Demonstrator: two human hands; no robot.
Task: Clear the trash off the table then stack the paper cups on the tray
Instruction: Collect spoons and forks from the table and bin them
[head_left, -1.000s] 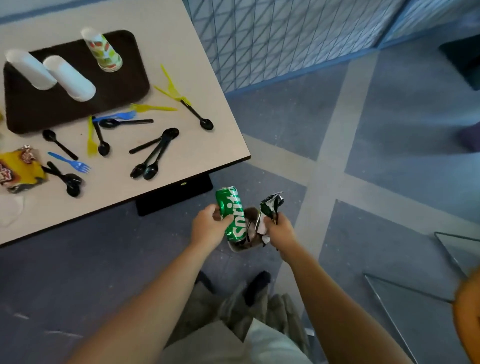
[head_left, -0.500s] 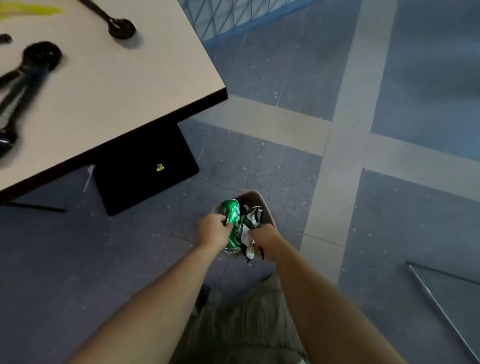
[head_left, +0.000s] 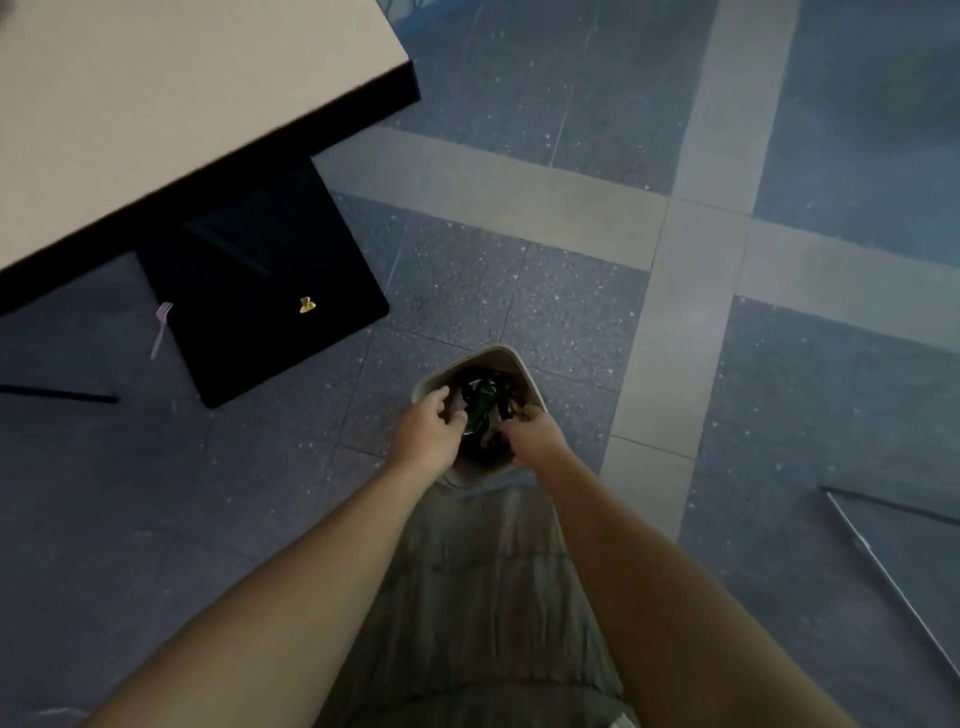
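Speckled blue-grey floor tiles crossed by pale bands fill most of the view, with the corner of a light tabletop (head_left: 197, 88) at upper left and its dark base (head_left: 270, 312) below it. A small yellow scrap (head_left: 307, 305) lies on that base, and a pale plastic fork (head_left: 160, 329) lies on the floor just beside it. Near the person's legs stands a small beige bin (head_left: 498, 358). Inside it lies the green can (head_left: 482, 402) among dark crumpled wrappers (too dim to sort out). The left hand (head_left: 430, 435) hovers over the bin's near-left rim, fingers loosely spread and holding nothing. The right hand (head_left: 532, 435) is at the right rim, fingers curled downward; whether it still grips a wrapper I cannot tell.
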